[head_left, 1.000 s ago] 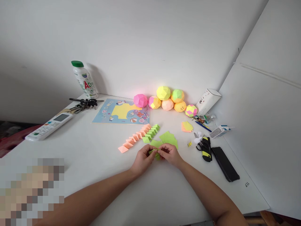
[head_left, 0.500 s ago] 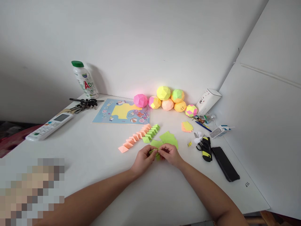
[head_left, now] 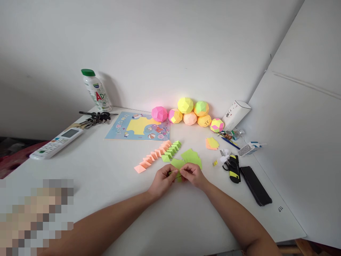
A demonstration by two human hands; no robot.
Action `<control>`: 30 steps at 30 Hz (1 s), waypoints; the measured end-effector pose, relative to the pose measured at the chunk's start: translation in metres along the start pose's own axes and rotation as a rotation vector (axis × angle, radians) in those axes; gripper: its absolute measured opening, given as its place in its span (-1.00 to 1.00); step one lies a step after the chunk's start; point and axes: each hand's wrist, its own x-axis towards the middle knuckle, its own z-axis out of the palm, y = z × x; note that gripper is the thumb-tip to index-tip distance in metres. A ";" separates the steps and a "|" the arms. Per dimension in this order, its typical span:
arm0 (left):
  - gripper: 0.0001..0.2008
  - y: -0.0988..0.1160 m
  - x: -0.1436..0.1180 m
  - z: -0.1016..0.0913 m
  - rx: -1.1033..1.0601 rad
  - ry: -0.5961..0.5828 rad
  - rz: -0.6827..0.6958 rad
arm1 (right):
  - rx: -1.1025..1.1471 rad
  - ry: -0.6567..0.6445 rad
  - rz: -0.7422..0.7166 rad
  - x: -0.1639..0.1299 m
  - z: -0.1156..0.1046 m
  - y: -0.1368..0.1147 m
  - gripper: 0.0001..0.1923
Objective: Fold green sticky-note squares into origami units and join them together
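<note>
My left hand [head_left: 162, 181] and my right hand [head_left: 193, 175] meet at the middle of the white table [head_left: 112, 185], both pinching a small folded green paper piece [head_left: 178, 173] between the fingertips. Just beyond the hands lies a loose pile of green paper squares [head_left: 190, 157]. A slanted row of folded orange paper units [head_left: 152, 157] and a shorter row of folded green units [head_left: 172, 149] lie behind my left hand.
Several coloured paper balls [head_left: 189, 112] sit against the wall. A paper pad [head_left: 138, 126], white bottle [head_left: 96, 90], keys [head_left: 94, 116] and remote control [head_left: 55, 143] lie at the left. Scissors [head_left: 232, 166], a black phone [head_left: 255, 185], pens [head_left: 229, 140] and a white box [head_left: 236, 113] lie at the right.
</note>
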 end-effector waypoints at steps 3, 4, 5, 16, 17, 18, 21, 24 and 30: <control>-0.65 -0.001 0.000 0.000 -0.009 0.007 -0.027 | 0.017 -0.010 0.009 -0.001 0.000 -0.001 -0.74; -0.65 -0.001 0.000 0.000 -0.012 0.009 -0.033 | 0.021 -0.011 0.013 -0.001 0.000 -0.001 -0.73; -0.65 -0.001 0.000 0.000 -0.015 0.009 -0.037 | 0.022 -0.011 0.017 -0.001 0.000 -0.002 -0.73; -0.65 -0.003 0.000 0.000 0.039 0.003 -0.015 | -0.052 -0.009 0.029 -0.001 0.002 -0.001 -0.75; -0.65 -0.002 0.000 0.000 0.037 0.003 -0.015 | -0.057 -0.012 0.032 -0.001 0.002 0.000 -0.75; -0.66 -0.002 0.000 0.001 0.040 0.003 -0.012 | -0.060 -0.017 0.035 -0.001 0.002 0.000 -0.74; -0.67 -0.001 0.001 0.001 0.060 0.006 0.008 | -0.058 -0.036 0.034 -0.002 0.002 -0.001 -0.74; -0.69 -0.001 0.000 0.001 0.080 0.004 0.030 | -0.098 -0.059 0.016 -0.003 0.002 -0.004 -0.74; -0.69 0.001 -0.001 0.001 0.092 -0.032 0.015 | -0.186 -0.083 -0.019 -0.003 0.001 -0.005 -0.72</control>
